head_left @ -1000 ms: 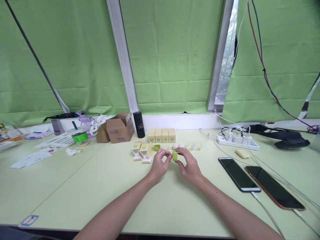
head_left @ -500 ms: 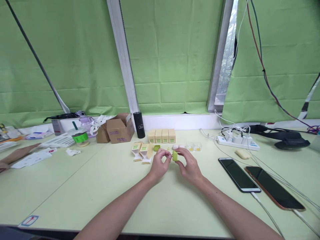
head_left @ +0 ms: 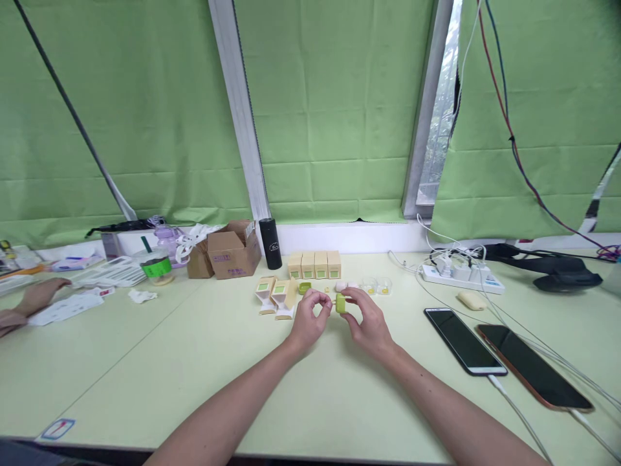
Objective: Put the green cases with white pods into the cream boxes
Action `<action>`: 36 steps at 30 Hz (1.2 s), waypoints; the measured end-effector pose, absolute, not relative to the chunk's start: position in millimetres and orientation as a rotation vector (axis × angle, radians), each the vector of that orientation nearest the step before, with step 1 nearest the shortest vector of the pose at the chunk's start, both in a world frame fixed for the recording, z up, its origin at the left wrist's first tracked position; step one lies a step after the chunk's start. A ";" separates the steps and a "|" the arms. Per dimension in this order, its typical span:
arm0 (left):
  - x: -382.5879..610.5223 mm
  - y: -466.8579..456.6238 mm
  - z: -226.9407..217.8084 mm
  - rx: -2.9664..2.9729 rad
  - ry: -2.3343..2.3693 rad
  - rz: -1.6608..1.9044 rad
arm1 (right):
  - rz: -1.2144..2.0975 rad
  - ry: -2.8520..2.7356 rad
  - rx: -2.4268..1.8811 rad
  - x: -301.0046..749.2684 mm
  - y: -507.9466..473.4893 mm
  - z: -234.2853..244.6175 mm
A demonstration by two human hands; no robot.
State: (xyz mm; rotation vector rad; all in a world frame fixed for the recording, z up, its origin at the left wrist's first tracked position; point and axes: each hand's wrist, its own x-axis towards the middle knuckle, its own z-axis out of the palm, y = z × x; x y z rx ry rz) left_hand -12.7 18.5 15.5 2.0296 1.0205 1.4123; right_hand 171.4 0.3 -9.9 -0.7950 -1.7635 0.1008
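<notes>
My right hand (head_left: 369, 322) grips a small green box-shaped case (head_left: 340, 304) between thumb and fingers, above the table. Just to its left, my left hand (head_left: 310, 320) is closed in a pinch at the case's side; a tiny part shows between the fingertips and the case, too small to name. Behind my hands lie another green case (head_left: 305, 287), small white pieces (head_left: 341, 285) and clear plastic cups (head_left: 383, 286) with something yellow inside. Two opened cardboard boxes (head_left: 284, 298) with green labels lie left of my left hand.
Behind stand several closed small boxes (head_left: 314, 265), a black tumbler (head_left: 270, 243) and a carton (head_left: 233, 252). Two phones (head_left: 464, 341) with cables and a power strip (head_left: 463, 278) lie right. Another person's hand (head_left: 41, 296) rests near papers (head_left: 68, 309) at far left.
The other person's hand at far left has pulled back a little and shows a different pose. My own hands and the green case have hardly moved.
</notes>
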 end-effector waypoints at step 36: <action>-18.8 13.8 16.3 2.135 0.981 1.488 | -0.006 -1.815 -0.848 173.5 -4.6 -5.8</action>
